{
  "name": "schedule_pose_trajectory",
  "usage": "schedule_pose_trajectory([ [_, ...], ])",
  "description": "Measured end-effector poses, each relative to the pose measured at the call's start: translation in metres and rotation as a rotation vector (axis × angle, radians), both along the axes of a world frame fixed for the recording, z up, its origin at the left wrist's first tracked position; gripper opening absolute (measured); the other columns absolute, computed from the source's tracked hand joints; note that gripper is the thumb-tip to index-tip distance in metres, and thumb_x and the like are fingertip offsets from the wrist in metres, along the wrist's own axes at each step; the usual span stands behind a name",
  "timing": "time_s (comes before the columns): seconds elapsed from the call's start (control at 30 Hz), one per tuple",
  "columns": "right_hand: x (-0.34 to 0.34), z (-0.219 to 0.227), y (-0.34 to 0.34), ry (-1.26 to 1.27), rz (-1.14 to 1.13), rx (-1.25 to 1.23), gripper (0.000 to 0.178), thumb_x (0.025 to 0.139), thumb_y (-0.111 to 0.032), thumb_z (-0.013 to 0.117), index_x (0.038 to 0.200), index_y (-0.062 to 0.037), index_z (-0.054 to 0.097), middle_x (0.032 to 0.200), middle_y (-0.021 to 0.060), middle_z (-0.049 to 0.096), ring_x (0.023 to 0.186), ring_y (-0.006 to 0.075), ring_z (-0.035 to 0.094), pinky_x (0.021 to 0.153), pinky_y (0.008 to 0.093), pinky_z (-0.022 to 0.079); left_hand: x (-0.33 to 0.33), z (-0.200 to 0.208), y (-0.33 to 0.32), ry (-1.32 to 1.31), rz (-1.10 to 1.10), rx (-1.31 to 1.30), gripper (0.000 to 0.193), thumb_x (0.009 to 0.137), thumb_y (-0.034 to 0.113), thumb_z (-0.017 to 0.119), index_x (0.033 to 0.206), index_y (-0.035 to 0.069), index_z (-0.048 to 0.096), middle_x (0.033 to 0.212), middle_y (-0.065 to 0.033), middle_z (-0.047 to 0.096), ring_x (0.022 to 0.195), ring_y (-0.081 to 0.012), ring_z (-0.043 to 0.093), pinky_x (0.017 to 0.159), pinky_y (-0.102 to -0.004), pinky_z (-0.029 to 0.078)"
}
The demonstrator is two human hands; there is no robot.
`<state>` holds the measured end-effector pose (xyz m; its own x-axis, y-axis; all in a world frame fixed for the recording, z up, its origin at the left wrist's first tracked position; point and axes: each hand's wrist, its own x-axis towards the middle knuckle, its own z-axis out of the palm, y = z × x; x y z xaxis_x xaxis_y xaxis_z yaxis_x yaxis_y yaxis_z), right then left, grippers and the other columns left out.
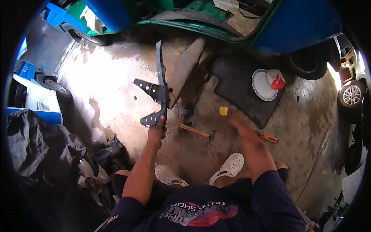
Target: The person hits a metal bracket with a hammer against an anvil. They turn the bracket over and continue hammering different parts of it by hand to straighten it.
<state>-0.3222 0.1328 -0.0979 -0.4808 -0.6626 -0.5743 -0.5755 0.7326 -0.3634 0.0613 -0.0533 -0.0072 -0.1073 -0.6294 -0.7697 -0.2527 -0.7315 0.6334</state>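
Bracket of black perforated metal (163, 91) was gripped at its near end by the left hand (156, 130), closed around it above the grey concrete floor (197, 154). The right hand (234, 119) was held just beside a small, lumpy yellow piece (223, 111); how far it was open, or whether the piece was gripped, could not be told. A wooden-handled hammer (195, 130) was seen between the hands, and a round white plate (261, 86) on a flat black mat (232, 73).
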Motion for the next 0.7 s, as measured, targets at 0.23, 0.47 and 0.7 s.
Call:
schedule_pose_trajectory([
  [0.23, 0.009, -0.02, 0.071, 0.267, 0.008, 0.295, 0.076, 0.101, -0.035, 0.063, 0.166, -0.012, 0.031, 0.158, 0.0315, 0.05, 0.143, 0.0488, 0.053, 0.121, 0.0552, 0.041, -0.009, 0.018, -0.011, -0.094, -0.134, -0.05, 0.042, 0.1, 0.052, 0.076, 0.105, 0.011, 0.066, 0.075, -0.0015, 0.058, 0.052, -0.0097, 0.046, 0.046, -0.0254, 0.033],
  [0.47, 0.007, -0.037, 0.084, 0.294, -0.197, 0.309, 0.067, 0.101, -0.028, 0.062, 0.16, -0.0162, 0.035, 0.153, 0.0247, 0.055, 0.14, 0.0439, 0.056, 0.12, 0.0538, 0.041, 0.001, 0.008, -0.011, 0.014, -0.127, 0.073, 0.046, 0.098, 0.055, 0.077, 0.099, 0.011, 0.062, 0.077, -0.0038, 0.06, 0.054, -0.0111, 0.048, 0.049, -0.0269, 0.037],
  [0.7, -0.016, -0.03, 0.1, 0.292, 0.044, 0.674, 0.075, 0.094, -0.022, 0.073, 0.161, -0.0179, 0.041, 0.163, 0.0155, 0.046, 0.147, 0.0387, 0.052, 0.117, 0.054, 0.048, 0.047, -0.011, -0.01, 0.125, -0.128, 0.087, 0.048, 0.099, 0.058, 0.074, 0.1, 0.011, 0.062, 0.077, -0.005, 0.06, 0.055, -0.012, 0.047, 0.051, -0.0283, 0.038],
])
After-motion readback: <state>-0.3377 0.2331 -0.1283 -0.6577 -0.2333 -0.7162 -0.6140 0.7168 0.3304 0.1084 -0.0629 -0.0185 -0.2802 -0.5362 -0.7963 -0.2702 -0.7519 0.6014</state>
